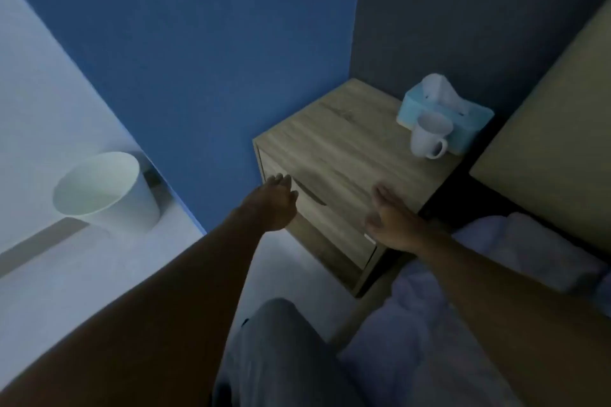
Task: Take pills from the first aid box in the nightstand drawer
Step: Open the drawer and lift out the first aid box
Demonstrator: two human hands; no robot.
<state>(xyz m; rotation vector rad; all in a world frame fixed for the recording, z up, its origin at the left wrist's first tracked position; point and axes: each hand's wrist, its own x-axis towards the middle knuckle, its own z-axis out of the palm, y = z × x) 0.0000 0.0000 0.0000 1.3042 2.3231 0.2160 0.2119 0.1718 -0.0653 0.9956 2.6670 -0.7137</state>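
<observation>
Pale wood grain covers the nightstand (347, 142), wedged in the wall corner beside the bed (413, 324), its drawer (317, 205) shut, so the first aid box and pills presumably lie unseen inside. The left hand (276, 203), fingers spread and holding nothing, reaches the drawer's cutout; hooking fingertips there and pulling straight should work best, while the right hand (393, 221) hovers open and empty at the front edge. On top, at the back right corner: one mug (429, 135), one tissue box (443, 109); one bin (105, 188) on the floor.

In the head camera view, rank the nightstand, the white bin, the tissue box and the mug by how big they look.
Largest to smallest:
1. nightstand
2. white bin
3. tissue box
4. mug
The mug stands in front of the tissue box, hiding part of it.
</observation>
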